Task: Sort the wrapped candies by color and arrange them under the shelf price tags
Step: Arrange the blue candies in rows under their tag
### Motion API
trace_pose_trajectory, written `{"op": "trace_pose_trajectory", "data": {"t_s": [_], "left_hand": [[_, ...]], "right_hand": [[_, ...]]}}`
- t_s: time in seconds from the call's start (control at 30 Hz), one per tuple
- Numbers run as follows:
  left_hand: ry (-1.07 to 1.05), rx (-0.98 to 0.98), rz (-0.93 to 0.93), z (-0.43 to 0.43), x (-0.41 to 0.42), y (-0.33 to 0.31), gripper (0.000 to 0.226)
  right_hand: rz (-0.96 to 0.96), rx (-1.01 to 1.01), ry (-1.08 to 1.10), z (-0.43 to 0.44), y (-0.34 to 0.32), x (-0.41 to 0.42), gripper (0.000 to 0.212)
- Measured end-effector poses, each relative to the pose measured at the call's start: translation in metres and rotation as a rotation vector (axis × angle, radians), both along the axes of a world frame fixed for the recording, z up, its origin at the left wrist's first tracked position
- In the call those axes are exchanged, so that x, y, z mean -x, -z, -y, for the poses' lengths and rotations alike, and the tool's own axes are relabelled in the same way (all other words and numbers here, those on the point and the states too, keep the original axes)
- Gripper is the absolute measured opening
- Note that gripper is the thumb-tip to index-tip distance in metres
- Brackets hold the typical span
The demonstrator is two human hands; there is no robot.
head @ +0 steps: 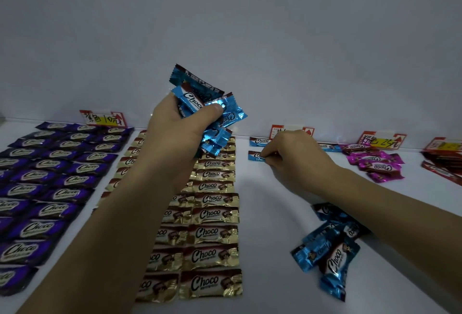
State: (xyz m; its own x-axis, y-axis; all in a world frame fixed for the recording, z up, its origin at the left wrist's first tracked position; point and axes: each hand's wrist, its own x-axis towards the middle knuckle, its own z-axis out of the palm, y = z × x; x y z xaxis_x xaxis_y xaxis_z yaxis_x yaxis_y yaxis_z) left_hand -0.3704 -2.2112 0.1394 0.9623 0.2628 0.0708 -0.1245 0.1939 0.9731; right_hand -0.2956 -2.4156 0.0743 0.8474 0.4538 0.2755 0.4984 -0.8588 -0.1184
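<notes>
My left hand (180,123) is raised above the shelf and grips a bunch of blue candies (207,103). My right hand (292,156) is low on the shelf and pinches a single blue candy (255,156) that lies flat just below another blue candy (260,141). Both lie under a price tag (278,130) that my right hand partly hides. A loose heap of blue candies (327,246) sits under my right forearm. Purple candies (62,173) lie in rows at the left under their tag (102,118). Gold candies (212,213) form rows in the middle.
Pink candies (375,163) are piled under a yellow-and-red tag (381,141) at the right. Red candies (445,163) lie at the far right under another tag (447,145). The white back wall (250,26) rises behind the tags. Bare white shelf (270,213) lies between gold rows and blue heap.
</notes>
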Motion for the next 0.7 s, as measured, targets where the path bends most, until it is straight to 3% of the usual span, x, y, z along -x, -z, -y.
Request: {"op": "trace_pose_trajectory", "data": {"t_s": [0.7], "left_hand": [[0.084,-0.028,-0.098,0.003,-0.003,0.005,0.023]], "right_hand": [[0.041,0.011,0.074,0.001,0.004,-0.013,0.021]]}}
